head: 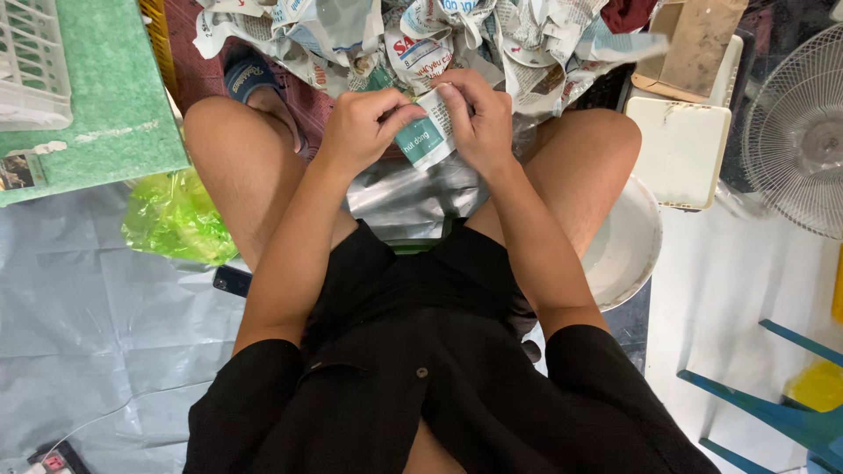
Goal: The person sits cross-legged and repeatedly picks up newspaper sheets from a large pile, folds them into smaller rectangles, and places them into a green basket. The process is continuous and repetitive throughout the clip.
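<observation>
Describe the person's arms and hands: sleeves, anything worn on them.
Both forearms are bare from the elbow down. The left hand and right hand wear no gloves, and no rings, watch or bracelet show. Short, loose black sleeves cover the upper arms, part of a black buttoned shirt. The fingernails look short and unpainted.

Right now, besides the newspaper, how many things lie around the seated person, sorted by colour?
Both hands, left hand and right hand, hold a piece of newspaper.
Green: 2, green mat, green plastic bag
White: 4, white basket, white square lid, white bowl, white fan
Black: 1, black phone
Total: 7
</observation>
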